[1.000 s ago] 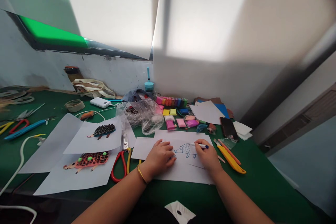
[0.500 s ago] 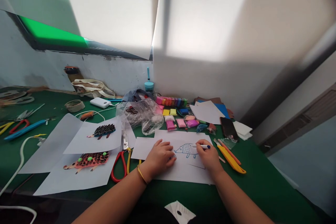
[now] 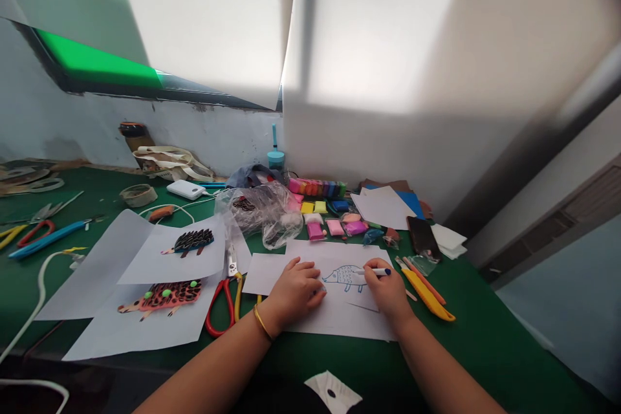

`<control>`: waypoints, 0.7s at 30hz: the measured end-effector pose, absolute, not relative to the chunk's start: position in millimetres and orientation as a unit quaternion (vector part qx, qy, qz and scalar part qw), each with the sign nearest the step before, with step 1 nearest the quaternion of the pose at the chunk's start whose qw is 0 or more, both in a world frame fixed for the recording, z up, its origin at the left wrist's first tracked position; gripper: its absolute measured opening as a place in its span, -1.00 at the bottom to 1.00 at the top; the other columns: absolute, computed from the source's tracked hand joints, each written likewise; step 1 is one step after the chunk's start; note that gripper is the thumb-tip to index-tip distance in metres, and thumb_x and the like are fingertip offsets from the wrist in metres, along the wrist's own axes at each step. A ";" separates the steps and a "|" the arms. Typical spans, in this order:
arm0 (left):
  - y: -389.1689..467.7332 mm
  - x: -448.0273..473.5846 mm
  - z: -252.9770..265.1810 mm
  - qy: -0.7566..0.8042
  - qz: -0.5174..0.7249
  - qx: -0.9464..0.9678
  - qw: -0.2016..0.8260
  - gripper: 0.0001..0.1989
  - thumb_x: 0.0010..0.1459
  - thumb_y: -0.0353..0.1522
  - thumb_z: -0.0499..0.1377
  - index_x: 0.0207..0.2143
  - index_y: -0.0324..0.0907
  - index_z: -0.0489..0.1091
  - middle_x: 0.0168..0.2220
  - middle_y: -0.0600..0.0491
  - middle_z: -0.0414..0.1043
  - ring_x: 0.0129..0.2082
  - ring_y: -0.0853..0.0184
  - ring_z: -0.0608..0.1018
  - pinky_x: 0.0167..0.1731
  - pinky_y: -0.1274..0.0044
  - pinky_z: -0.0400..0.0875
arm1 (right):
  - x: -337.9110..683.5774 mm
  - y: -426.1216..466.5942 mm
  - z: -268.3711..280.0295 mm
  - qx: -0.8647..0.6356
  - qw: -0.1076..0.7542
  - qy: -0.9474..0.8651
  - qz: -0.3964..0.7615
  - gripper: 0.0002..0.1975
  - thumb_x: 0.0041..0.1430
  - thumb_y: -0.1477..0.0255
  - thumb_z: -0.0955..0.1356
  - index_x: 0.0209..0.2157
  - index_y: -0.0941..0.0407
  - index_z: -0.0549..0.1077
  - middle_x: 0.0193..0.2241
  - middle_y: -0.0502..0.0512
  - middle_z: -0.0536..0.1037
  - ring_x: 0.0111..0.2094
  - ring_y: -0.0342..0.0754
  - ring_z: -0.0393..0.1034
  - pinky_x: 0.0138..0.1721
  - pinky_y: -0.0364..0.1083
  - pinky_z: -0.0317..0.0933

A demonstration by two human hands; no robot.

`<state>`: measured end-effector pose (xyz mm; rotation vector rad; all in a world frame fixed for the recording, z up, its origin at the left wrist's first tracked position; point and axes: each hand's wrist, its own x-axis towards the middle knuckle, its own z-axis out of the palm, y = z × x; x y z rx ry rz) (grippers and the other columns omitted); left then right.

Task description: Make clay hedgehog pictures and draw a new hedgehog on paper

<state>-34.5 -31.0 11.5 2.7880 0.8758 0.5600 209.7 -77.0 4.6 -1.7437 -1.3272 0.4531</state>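
A white sheet of paper (image 3: 334, 320) lies before me, bearing a blue line drawing of a hedgehog (image 3: 343, 276) with scalloped marks on its body. My right hand (image 3: 387, 288) grips a white marker (image 3: 376, 272) with a dark blue end, its tip on the hedgehog's back. My left hand (image 3: 299, 286) rests on the sheet's left part, fingers spread, with a gold bangle (image 3: 262, 323) at the wrist. Just left of that hand are scissors (image 3: 228, 304) with red and yellow handles. A smaller white paper (image 3: 259, 272) sits partly under the left hand.
Sheets with a black hedgehog (image 3: 194, 241) and a pink hedgehog (image 3: 167, 297) lie at left. Several coloured clay packets (image 3: 334, 227) and a crumpled plastic bag (image 3: 262, 210) are behind the paper. To the right are a yellow cutter (image 3: 429, 297) and a dark phone (image 3: 422, 238).
My right hand and the marker have shifted slightly, with the tip a little lower on the hedgehog's back. My left hand has stayed in place.
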 end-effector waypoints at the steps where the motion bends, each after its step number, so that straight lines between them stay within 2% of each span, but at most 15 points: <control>1: -31.0 -34.5 11.3 0.294 0.188 0.933 0.082 -0.87 0.19 -0.31 0.14 -0.36 -0.05 0.49 -0.25 0.09 0.49 -0.04 0.24 0.44 0.15 0.24 0.05 | 209.7 -77.0 4.5 -0.702 0.437 -0.533 0.181 -0.78 0.08 0.27 0.23 -0.47 0.07 0.42 -0.52 -0.01 0.47 -0.41 -0.01 0.35 -0.39 -0.10 0.16; 21: -30.7 -35.0 10.2 0.291 0.193 0.935 0.070 -0.86 0.20 -0.30 0.14 -0.35 -0.07 0.49 -0.26 0.07 0.49 -0.05 0.24 0.44 0.15 0.26 0.07 | 208.1 -79.9 7.4 -0.708 0.421 -0.534 0.191 -0.80 0.06 0.31 0.22 -0.50 0.07 0.40 -0.53 -0.01 0.47 -0.42 -0.01 0.34 -0.42 -0.10 0.14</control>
